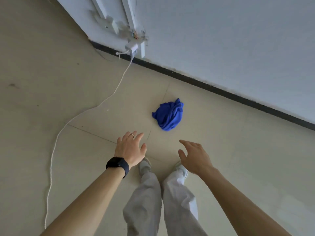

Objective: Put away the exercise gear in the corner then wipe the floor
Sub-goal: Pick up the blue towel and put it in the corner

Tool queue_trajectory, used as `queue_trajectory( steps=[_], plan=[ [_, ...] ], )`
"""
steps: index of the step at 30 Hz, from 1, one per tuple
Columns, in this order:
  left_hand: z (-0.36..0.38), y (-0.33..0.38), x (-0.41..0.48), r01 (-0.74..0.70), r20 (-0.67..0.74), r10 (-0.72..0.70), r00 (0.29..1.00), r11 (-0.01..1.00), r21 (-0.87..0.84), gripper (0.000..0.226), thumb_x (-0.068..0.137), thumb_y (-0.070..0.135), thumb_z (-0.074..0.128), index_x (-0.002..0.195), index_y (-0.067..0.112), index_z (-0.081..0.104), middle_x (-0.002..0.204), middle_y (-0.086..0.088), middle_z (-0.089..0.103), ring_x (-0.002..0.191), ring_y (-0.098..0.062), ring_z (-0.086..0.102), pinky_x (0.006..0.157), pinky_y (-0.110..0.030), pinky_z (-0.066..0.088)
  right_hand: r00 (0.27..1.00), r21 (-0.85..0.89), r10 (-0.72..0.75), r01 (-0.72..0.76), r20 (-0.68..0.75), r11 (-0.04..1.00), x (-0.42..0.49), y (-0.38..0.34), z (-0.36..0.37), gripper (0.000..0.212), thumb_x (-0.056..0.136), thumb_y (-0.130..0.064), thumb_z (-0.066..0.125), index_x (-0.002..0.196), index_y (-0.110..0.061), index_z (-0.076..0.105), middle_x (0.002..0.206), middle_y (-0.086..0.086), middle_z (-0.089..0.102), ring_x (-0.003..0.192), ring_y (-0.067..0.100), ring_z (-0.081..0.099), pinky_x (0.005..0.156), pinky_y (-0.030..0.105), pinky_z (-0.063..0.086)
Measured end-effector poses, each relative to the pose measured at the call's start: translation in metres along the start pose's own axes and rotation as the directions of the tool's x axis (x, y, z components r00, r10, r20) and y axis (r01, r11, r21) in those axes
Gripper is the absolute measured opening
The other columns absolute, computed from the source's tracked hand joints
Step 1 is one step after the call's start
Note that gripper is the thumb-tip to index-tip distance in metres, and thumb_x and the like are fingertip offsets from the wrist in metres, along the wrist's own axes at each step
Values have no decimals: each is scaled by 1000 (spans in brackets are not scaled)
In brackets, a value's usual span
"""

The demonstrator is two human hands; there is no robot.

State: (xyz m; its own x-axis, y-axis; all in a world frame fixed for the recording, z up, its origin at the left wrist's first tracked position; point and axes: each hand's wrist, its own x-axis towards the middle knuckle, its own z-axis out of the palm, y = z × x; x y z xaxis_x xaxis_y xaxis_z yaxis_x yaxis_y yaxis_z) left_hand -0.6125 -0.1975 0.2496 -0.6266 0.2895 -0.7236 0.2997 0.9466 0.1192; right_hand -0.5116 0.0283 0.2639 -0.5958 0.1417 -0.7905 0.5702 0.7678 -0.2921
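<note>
A crumpled blue cloth lies on the beige tiled floor, a short way from the wall's dark baseboard. Both my arms reach forward and down over the floor. My left hand, with a ring and a black watch on the wrist, is spread open and empty, below and left of the cloth. My right hand is also open and empty, fingers apart, below and slightly right of the cloth. Neither hand touches the cloth. No exercise gear is in view.
A white cable runs from a charger plugged into a wall socket and snakes across the floor on the left. The white wall with dark baseboard runs diagonally. My legs and light shoes stand below the hands.
</note>
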Motion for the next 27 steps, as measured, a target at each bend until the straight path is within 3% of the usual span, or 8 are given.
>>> queue_trajectory(
  steps=[7, 10, 13, 16, 19, 23, 27],
  plan=[
    [159, -22, 154, 5, 87, -10, 996, 998, 56, 62, 99, 49, 36, 155, 29, 20, 164, -3, 17, 151, -30, 11, 118, -53, 18, 991, -56, 63, -57, 118, 997, 180, 58, 124, 65, 100, -40, 44, 156, -40, 10, 164, 4, 15, 141, 34, 30, 108, 47, 36],
    [209, -27, 204, 11, 60, -13, 998, 999, 43, 66, 99, 52, 36, 157, 30, 12, 166, -5, 7, 151, -33, 7, 119, -56, 16, 997, -49, 47, -44, 61, 998, 241, 68, 156, 78, 99, -42, 48, 152, -49, -9, 163, 11, 10, 131, 41, 41, 101, 50, 41],
    [248, -35, 241, 20, 26, -21, 999, 1000, 14, 72, 98, 56, 34, 157, 36, -3, 166, -3, -9, 151, -38, -3, 119, -59, 10, 999, 5, 47, -47, -7, 999, 295, 73, 180, 88, 96, -45, 55, 149, -53, -15, 162, 12, 9, 122, 43, 51, 93, 50, 46],
    [282, -44, 269, 37, 55, -37, 998, 999, 5, 75, 98, 62, 29, 153, 42, -17, 163, 1, -24, 149, -40, -16, 119, -62, 2, 987, 10, 55, -54, -150, 998, 332, 79, 202, 81, 93, -42, 61, 153, -45, 6, 150, 13, 21, 114, 40, 50, 87, 46, 45],
    [300, -49, 272, 47, 42, -49, 998, 998, 37, 80, 96, 61, 34, 150, 44, -22, 160, 3, -31, 148, -39, -20, 117, -64, 0, 954, 109, 61, -30, -294, 994, 344, 84, 207, 52, 92, -23, 62, 138, -24, 37, 128, 15, 37, 98, 42, 53, 75, 42, 42],
    [267, -46, 256, -16, 81, 8, 997, 995, 103, 72, 99, 52, 36, 155, 39, -8, 166, -2, -10, 151, -36, -4, 119, -61, 6, 960, 126, 57, -23, -274, 992, 312, 80, 181, 35, 94, -14, 55, 127, -14, 44, 115, 15, 44, 80, 31, 42, 71, 37, 34],
    [184, -29, 205, -60, 115, 40, 993, 983, 173, 68, 100, 38, 41, 157, 36, 5, 166, -4, 5, 152, -31, 2, 119, -58, 8, 965, 221, 70, -13, -251, 975, 227, 61, 125, 27, 95, -15, 53, 121, -13, 46, 103, 5, 40, 79, 29, 42, 70, 37, 36]
  ],
)
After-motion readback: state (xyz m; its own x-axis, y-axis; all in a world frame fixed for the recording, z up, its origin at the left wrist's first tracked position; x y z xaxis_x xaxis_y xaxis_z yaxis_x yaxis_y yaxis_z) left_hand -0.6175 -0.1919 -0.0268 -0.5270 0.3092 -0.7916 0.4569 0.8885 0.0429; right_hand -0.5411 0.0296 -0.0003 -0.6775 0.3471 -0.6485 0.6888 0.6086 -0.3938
